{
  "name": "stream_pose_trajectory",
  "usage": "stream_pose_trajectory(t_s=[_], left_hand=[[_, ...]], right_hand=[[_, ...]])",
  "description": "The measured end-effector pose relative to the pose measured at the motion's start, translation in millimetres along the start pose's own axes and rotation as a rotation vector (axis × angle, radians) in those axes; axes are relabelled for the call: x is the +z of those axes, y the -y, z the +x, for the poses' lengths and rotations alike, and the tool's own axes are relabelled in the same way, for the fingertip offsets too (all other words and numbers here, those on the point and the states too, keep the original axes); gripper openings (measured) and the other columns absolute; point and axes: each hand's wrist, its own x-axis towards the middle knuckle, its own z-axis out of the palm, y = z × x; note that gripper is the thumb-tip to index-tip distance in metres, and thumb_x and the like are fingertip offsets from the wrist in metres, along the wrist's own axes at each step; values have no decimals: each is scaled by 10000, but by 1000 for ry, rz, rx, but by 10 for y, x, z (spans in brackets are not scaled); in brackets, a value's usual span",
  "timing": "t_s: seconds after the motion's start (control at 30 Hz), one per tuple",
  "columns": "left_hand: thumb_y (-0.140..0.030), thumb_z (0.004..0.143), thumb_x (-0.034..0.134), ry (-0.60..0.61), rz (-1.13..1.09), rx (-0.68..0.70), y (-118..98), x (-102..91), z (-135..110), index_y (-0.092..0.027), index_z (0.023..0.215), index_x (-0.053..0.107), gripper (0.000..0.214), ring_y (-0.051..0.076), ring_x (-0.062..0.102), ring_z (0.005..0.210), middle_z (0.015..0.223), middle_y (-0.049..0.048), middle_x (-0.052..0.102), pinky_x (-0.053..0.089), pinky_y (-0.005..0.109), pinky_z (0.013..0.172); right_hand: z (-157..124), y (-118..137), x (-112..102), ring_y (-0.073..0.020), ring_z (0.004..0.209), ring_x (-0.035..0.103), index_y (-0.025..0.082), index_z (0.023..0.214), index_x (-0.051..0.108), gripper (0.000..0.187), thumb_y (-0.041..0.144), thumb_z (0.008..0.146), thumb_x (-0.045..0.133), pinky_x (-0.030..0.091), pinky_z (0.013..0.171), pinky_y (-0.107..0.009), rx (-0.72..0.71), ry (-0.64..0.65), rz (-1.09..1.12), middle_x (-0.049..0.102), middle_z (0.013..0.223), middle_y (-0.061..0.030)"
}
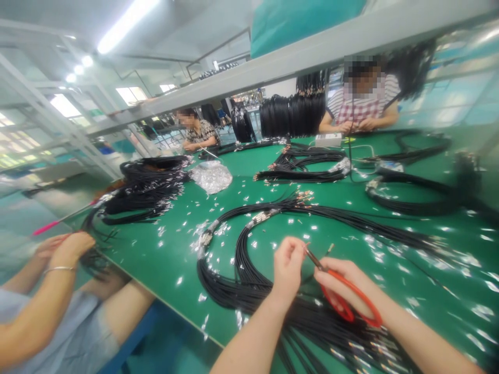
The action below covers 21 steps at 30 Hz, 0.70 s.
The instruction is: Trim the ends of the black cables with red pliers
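My right hand (343, 278) is closed on a pair of scissors (340, 298) with red handles. The blades point up and left toward my left hand (289, 262). The fingers of that hand pinch the end of a thin black cable, whose tip shows close to the scissor points; most of it is hidden. Under both forearms lies a large curved bundle of black cables (222, 285), bound near its bend with clear wrap. Loose cable ends fan out below my right hand.
The green table (175, 270) is strewn with small white scraps. More cable bundles (144, 187) lie at the far left and back. A clear plastic bag (212, 176) sits mid-table. One co-worker (50, 291) sits close on the left; others sit across. A metal shelf beam (273, 67) crosses overhead.
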Motion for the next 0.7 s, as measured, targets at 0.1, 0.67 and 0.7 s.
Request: stream_pose_trajectory(t_s=[0.1,0.67,0.7], left_hand=[[-240,803,475,29,44,-2,-29,11,-8,-160,644,481,178,120,481,670,712,12,528,379,234,635],[-165,703,593,-35,-341,-161,-96,44,28,-160,693,506,88,91,513,612,644,-11,562,391,220,631],[-153,694,607,-26,-325,-142,-112,45,21,-161,740,525,94,106,550,660,673,0,596,408,236,682]], right_hand=[[4,12,-3,-58,308,396,205,634,369,329,451,829,465,316,307,-155,-16,-2,26,466,405,74],[36,58,-58,-77,398,437,211,802,495,237,348,687,650,346,391,-190,-118,-355,5,499,504,68],[68,37,-76,-96,458,497,217,846,485,283,354,675,664,392,437,-205,-154,-362,50,559,581,44]])
